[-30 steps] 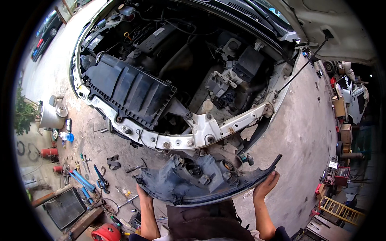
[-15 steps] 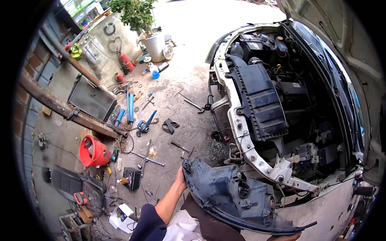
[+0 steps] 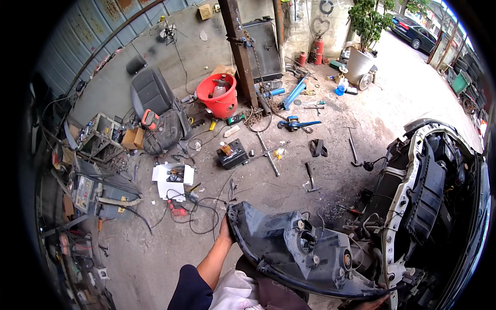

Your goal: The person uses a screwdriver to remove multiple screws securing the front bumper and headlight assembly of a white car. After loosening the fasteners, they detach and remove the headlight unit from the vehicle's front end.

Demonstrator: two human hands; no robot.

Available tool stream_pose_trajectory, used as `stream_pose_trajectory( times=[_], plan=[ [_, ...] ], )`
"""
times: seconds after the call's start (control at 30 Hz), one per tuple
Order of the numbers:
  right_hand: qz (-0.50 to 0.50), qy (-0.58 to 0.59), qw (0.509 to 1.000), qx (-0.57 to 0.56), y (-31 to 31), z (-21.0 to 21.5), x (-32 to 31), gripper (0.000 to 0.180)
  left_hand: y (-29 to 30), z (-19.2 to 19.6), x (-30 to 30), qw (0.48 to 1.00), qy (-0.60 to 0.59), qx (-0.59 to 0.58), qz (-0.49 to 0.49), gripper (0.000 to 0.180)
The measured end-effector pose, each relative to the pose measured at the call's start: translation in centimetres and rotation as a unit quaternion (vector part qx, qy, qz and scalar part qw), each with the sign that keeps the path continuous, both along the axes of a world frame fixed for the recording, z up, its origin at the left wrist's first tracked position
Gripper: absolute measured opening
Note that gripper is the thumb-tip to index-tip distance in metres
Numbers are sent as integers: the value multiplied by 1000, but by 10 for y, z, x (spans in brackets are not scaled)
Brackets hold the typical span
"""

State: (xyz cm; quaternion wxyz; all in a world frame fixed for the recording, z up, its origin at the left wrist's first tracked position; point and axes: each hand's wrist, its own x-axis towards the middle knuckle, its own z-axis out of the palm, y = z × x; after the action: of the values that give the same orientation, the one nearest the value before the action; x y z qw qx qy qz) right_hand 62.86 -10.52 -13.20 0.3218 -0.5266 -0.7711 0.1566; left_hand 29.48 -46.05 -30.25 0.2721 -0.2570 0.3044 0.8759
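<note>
A dark car headlight housing (image 3: 289,248) is held low in front of me, its back side with bulb sockets facing up. My left hand (image 3: 226,231) grips its left end, the fingers partly hidden behind the housing. At the lower right end, my right hand (image 3: 374,303) supports it from beneath, and only part of that hand shows. Close to the housing's right side is the opened front of a car (image 3: 398,217), with its pale frame bar and black engine cover (image 3: 426,194) exposed.
On the concrete floor ahead lie a hammer (image 3: 311,177), a cross wrench (image 3: 268,155), a black battery (image 3: 233,154) and a blue jack (image 3: 294,124). A red bucket (image 3: 217,103) stands by a steel post (image 3: 240,57). Left are a car seat (image 3: 160,113), a white box (image 3: 170,188) and trailing cables.
My view has swung left, so the car now sits farther right and more of the workshop floor shows. Both hands still hold the headlight housing.
</note>
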Motion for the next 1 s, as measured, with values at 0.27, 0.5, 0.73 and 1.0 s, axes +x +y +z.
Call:
stream_pose_trajectory(
  times=[0.27,0.5,0.73,1.0],
  plan=[
    [103,177,955,-213,-33,2,-71,70,-125,20,35,988,34,-36,143,55],
    [178,162,915,-323,-82,-1,-145,71,-190,0,14,975,17,7,223,51],
    [209,88,917,-328,-197,-28,-307,60,-322,-32,-53,952,18,33,304,48],
    [370,34,822,-432,-369,-80,-535,53,-504,-64,-127,891,-24,-103,442,39]
  ],
)
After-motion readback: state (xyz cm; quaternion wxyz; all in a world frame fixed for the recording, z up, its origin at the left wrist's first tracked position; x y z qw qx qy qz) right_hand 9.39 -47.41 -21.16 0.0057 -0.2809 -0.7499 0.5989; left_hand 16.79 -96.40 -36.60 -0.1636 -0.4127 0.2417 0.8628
